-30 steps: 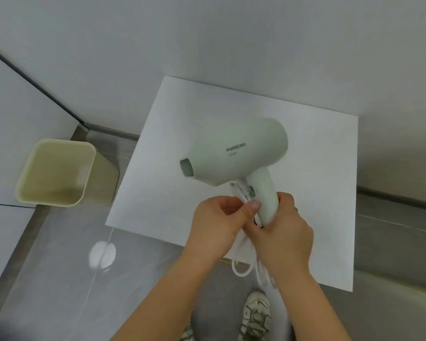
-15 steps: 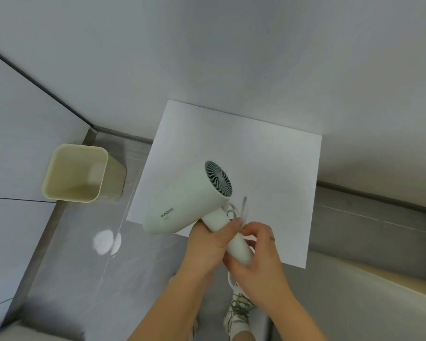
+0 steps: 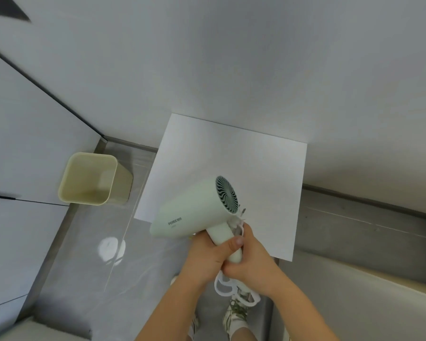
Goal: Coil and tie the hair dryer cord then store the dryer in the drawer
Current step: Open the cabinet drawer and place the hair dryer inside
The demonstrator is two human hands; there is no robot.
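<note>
I see the pale green hair dryer [image 3: 194, 210] held over the white table's [image 3: 231, 153] near edge, fingers of the left hand [image 3: 207, 253] wrapped round its handle, those of the right hand [image 3: 252, 263] closed on the looped white cord [image 3: 225, 290].

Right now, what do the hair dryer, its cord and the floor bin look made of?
The hair dryer: pale green moulded plastic, matte, soft sheen, printed logo. The cord: white flexible rubber or PVC sheath, lying in smooth loops. The bin: probably beige plastic, rounded moulded corners, thin walls.
</note>
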